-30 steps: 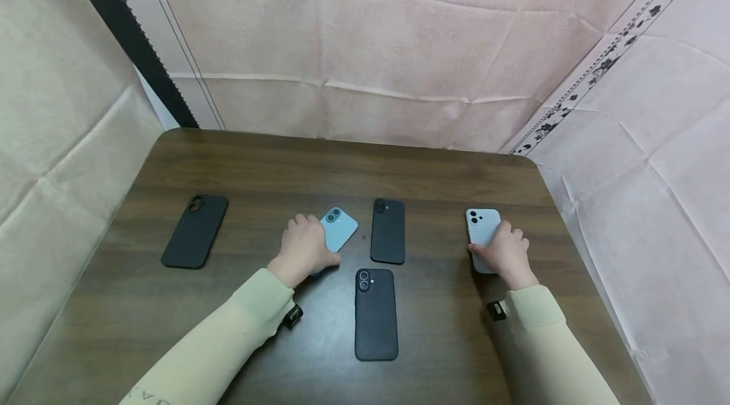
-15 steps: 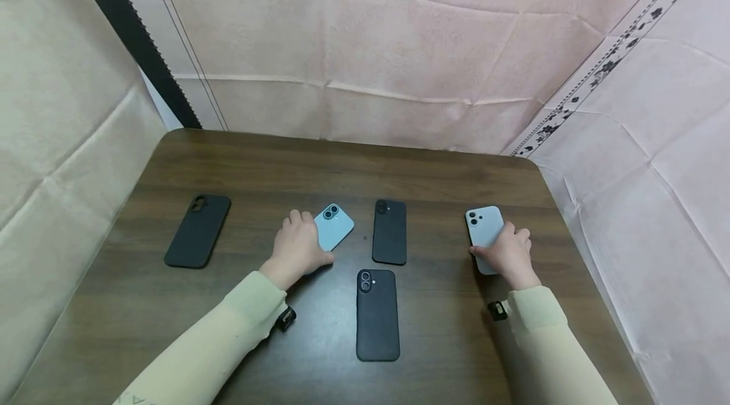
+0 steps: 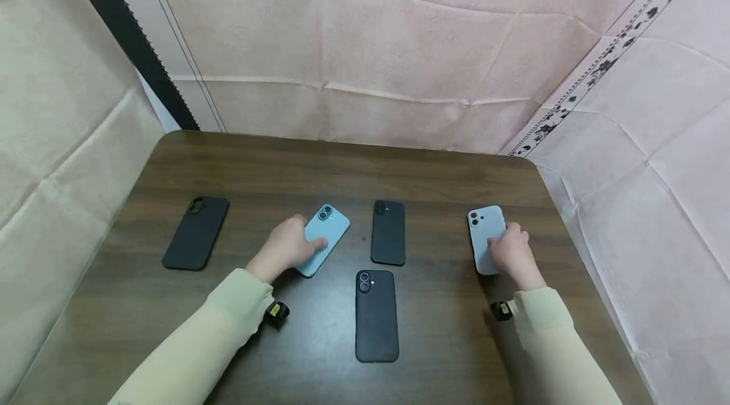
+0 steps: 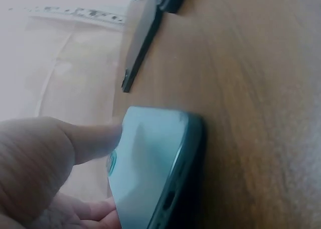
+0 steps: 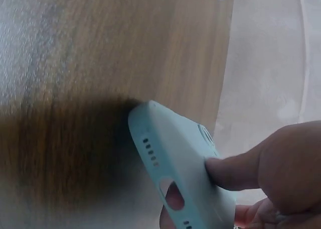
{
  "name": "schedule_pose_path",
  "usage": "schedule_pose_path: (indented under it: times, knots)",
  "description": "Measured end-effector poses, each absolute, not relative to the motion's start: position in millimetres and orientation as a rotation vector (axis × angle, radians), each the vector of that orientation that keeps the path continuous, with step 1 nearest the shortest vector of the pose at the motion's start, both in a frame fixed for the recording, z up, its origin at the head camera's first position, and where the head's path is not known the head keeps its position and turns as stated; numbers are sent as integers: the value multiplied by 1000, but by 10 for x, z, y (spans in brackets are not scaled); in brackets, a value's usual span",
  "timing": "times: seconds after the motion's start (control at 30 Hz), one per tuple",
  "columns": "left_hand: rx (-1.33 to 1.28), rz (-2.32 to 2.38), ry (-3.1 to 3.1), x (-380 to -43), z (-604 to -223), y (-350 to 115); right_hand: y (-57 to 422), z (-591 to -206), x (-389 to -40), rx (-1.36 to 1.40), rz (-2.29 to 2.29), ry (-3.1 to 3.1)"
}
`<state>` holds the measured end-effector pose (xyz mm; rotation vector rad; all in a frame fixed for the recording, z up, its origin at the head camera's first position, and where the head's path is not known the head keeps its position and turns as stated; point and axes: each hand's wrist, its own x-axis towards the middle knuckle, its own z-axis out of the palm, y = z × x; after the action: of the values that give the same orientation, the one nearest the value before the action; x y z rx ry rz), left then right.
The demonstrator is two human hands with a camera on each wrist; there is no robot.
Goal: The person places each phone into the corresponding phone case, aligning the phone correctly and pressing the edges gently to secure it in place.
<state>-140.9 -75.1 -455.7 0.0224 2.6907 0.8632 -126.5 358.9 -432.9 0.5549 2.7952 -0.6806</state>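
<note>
My left hand (image 3: 285, 243) grips a light-blue phone (image 3: 327, 231), thumb over its back and fingers at its left edge. In the left wrist view the phone (image 4: 150, 153) leans with its port end toward the camera. On the right, my right hand (image 3: 512, 251) pinches a pale blue phone case (image 3: 483, 231), with the thumb (image 5: 233, 174) pressed on its back. A fingertip shows through the port cutout of the case (image 5: 175, 138) in the right wrist view, beneath the case's back. The case is tilted, one corner low near the wood.
Between the hands lie a small black phone-shaped piece (image 3: 388, 234) and a larger black phone (image 3: 376, 316) with two lenses. A black phone case (image 3: 196, 234) rests at the left of the wooden table (image 3: 342, 164). Pale cloth (image 3: 399, 50) hangs around the table's back and sides.
The left hand has shifted left, and its thumb has come over the back of the blue phone, which moved slightly left. The right thumb has slid from the case's left edge onto its back.
</note>
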Motion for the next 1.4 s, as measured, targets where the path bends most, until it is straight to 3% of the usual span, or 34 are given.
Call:
schedule_pose_path:
  times: [0.77,1.4]
  knots:
    - [-37,1254,2439,-1389,-4526,-870,3549,-4284,-1241,481,-906,2810]
    - [-99,1661,2116,-1365,-4570,-882,3091,-4227,-1349,421,-1286,2652]
